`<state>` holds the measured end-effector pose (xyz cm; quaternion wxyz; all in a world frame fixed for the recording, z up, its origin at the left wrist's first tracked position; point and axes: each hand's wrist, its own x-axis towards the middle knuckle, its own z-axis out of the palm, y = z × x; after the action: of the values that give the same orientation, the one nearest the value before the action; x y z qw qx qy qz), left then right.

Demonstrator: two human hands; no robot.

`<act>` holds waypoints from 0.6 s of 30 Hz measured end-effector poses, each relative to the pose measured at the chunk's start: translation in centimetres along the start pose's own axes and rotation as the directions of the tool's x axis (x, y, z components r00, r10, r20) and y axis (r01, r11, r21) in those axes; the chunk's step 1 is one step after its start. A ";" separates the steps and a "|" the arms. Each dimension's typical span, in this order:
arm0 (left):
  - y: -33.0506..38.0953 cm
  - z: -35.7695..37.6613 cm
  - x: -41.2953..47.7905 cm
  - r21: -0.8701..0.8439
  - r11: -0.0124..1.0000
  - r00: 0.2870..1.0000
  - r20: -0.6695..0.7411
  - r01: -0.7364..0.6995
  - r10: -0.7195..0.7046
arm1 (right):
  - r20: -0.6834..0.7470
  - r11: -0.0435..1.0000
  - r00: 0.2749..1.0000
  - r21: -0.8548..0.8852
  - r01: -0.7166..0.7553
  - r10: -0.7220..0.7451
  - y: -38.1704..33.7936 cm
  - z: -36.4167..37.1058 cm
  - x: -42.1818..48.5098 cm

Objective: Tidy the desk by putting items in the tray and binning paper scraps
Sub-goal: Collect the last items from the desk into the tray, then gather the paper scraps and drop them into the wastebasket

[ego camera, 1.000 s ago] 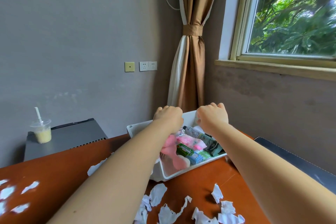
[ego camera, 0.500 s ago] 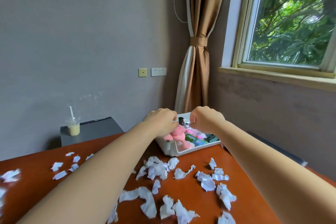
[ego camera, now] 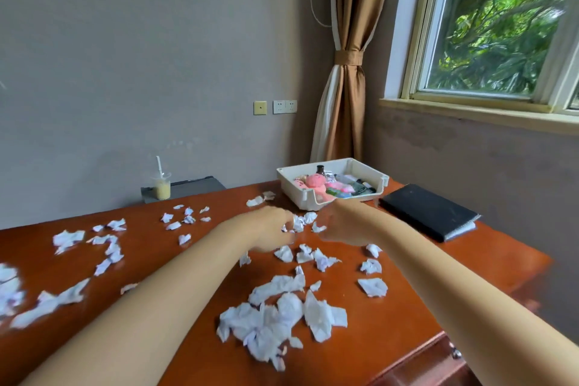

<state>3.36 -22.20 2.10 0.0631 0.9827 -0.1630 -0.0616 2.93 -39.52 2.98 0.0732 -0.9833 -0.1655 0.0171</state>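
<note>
Torn white paper scraps (ego camera: 279,313) litter the red-brown wooden bench (ego camera: 407,298) from nine to six o'clock, featherlight, limp and best pinched in bunches, while both blurred hands, left (ego camera: 272,233) and right (ego camera: 346,226), hover apart over them, grip unclear.

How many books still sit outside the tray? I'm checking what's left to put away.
1: a black notebook lies flat on the desk, right of the white tray. Others may lie out of view.
</note>
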 end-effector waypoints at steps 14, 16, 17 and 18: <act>0.0 10.4 -10.7 -0.100 0.984 0.988 0.077 0.145 -0.137 | -0.068 0.991 0.995 0.114 -0.063 0.071 -1.9 11.7 -10.4; 0.0 11.6 -10.8 -0.133 0.968 0.975 0.099 0.213 -0.201 | -0.084 0.988 0.991 0.121 -0.095 0.106 -2.7 13.1 -10.5; -0.1 12.2 -10.7 -0.143 0.962 0.971 0.089 0.231 -0.220 | -0.092 0.986 0.989 0.127 -0.106 0.118 -3.0 13.8 -10.3; -0.3 12.6 -10.5 -0.152 0.959 0.971 0.065 0.237 -0.230 | -0.104 0.984 0.986 0.135 -0.113 0.128 -3.4 14.3 -10.1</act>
<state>-8.18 -19.78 -9.32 0.1298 0.9851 -0.0418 -0.1044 -8.49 -37.71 -10.56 0.1445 -0.9842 -0.0998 -0.0232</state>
